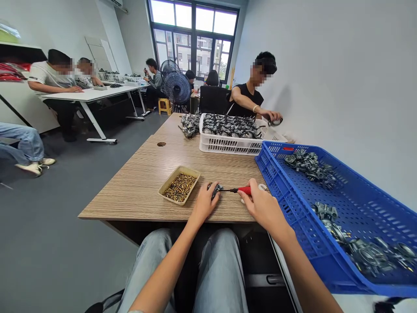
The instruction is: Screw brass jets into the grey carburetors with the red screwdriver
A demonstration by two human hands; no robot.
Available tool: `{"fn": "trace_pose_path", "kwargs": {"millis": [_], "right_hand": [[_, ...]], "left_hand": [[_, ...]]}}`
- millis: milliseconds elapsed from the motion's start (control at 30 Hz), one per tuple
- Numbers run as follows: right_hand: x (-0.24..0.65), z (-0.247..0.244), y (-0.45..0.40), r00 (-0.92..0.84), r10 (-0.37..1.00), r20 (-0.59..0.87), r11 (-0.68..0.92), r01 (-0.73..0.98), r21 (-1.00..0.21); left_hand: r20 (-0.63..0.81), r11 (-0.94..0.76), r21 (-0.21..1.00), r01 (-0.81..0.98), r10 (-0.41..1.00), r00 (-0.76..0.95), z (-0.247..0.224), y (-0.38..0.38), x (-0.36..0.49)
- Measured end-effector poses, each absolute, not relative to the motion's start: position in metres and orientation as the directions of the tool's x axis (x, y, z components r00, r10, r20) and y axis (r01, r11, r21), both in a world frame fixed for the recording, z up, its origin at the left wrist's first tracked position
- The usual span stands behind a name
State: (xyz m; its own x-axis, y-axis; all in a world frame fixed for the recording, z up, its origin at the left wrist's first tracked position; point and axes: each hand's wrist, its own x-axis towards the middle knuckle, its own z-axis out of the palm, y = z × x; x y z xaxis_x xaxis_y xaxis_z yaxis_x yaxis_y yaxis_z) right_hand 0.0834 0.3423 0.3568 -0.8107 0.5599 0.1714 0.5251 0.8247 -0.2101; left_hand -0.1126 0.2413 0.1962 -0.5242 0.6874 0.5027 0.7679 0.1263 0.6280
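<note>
Wood-grained and broad, the desk (137,184) stretches away from the seated person's knees. At its far end a co-worker (246,98) in a black sleeveless top reaches out an arm, a dark object in the hand. Along the right side stands a blue crate (276,180) of perforated plastic, with grey metal castings (308,163) heaped at its far end and more in its near part. Smaller, a white basket (228,147) sits toward the back of the desk, filled with rows of similar dark-grey assemblies (231,126). Nearer is a cream tray (192,172), just left of the hands. The right hand (262,206) has its fingers pinching the red handle of a screwdriver (244,190), whose dark shaft points left. The left hand (205,202) has its fingers curled around a small grey metal part (215,190), held low over the front of the desk, at the screwdriver's tip; whether the tip sits in a screw I cannot tell. Smallest are the brass-coloured screws (179,187), piled loose in the tray.
</note>
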Motion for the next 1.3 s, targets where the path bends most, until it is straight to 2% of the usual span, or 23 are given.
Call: {"fn": "trace_pose_path", "kwargs": {"millis": [67,100,233,300,500,533,667,733,800,867,933,1033,1100,1133,1233,1300], "right_hand": [[0.082,0.356,0.342,-0.778,0.603,0.174,0.797,0.586,-0.142],[0.082,0.356,0.343,-0.784,0.596,0.172,0.802,0.576,-0.155],[0.089,0.357,0.347,-0.875,0.460,0.150,0.846,0.381,-0.374],[0.091,0.357,0.346,-0.894,0.420,0.154,0.856,0.334,-0.395],[0.082,0.356,0.340,-0.780,0.608,0.148,0.794,0.594,-0.128],[0.083,0.356,0.341,-0.788,0.598,0.150,0.801,0.580,-0.147],[0.088,0.356,0.347,-0.889,0.433,0.150,0.859,0.356,-0.369],[0.088,0.356,0.347,-0.880,0.454,0.141,0.863,0.394,-0.317],[0.085,0.356,0.346,-0.819,0.557,0.139,0.828,0.533,-0.173],[0.083,0.355,0.346,-0.766,0.627,0.142,0.778,0.621,-0.089],[0.084,0.353,0.349,-0.782,0.608,0.137,0.793,0.592,-0.143],[0.089,0.352,0.356,-0.868,0.474,0.149,0.850,0.406,-0.336],[0.090,0.352,0.358,-0.889,0.429,0.162,0.861,0.349,-0.370],[0.089,0.353,0.357,-0.879,0.450,0.160,0.862,0.381,-0.334],[0.083,0.354,0.351,-0.795,0.584,0.163,0.812,0.569,-0.129],[0.080,0.355,0.346,-0.767,0.617,0.175,0.785,0.617,-0.062]], "left_hand": [[0.507,0.120,0.628,0.769,0.686,-0.521,0.196,0.241,-0.113],[0.509,0.118,0.628,0.770,0.685,-0.520,0.196,0.241,-0.113],[0.508,0.119,0.627,0.770,0.686,-0.520,0.195,0.241,-0.113],[0.501,0.125,0.628,0.768,0.690,-0.522,0.195,0.241,-0.113],[0.495,0.137,0.627,0.767,0.690,-0.528,0.196,0.240,-0.113],[0.496,0.137,0.627,0.767,0.689,-0.529,0.196,0.241,-0.113],[0.500,0.134,0.625,0.769,0.687,-0.527,0.194,0.241,-0.113],[0.500,0.132,0.626,0.769,0.688,-0.525,0.193,0.241,-0.114],[0.499,0.131,0.628,0.767,0.689,-0.526,0.193,0.241,-0.115],[0.497,0.131,0.630,0.765,0.689,-0.527,0.192,0.241,-0.115],[0.495,0.128,0.632,0.764,0.692,-0.525,0.192,0.241,-0.115],[0.499,0.123,0.632,0.765,0.691,-0.523,0.193,0.240,-0.114],[0.501,0.123,0.631,0.766,0.689,-0.524,0.193,0.240,-0.114],[0.500,0.123,0.631,0.766,0.690,-0.523,0.194,0.240,-0.114],[0.497,0.122,0.629,0.768,0.696,-0.518,0.194,0.240,-0.115],[0.499,0.121,0.626,0.771,0.697,-0.515,0.193,0.240,-0.115]]}}
